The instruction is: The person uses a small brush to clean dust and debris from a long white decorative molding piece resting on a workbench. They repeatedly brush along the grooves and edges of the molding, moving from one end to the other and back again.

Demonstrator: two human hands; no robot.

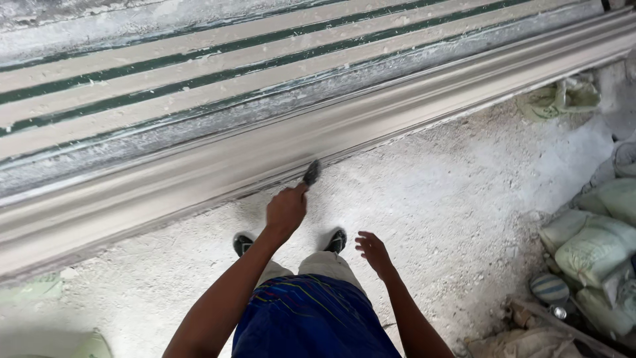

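Left hand point(286, 209) grips dusty brush point(311, 173) — smooth plaster moulding point(199, 174).

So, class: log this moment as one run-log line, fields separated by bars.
left hand: grip shut on brush | brush tip: at long plaster moulding | right hand: open, empty | floor: plaster dust

Left hand point(286, 209) extended forward on a nearly straight arm, fingers closed in a fist, knuckles uppermost. Right hand point(373, 250) held lower beside the body, fingers loosely spread, empty, forearm bent inward.
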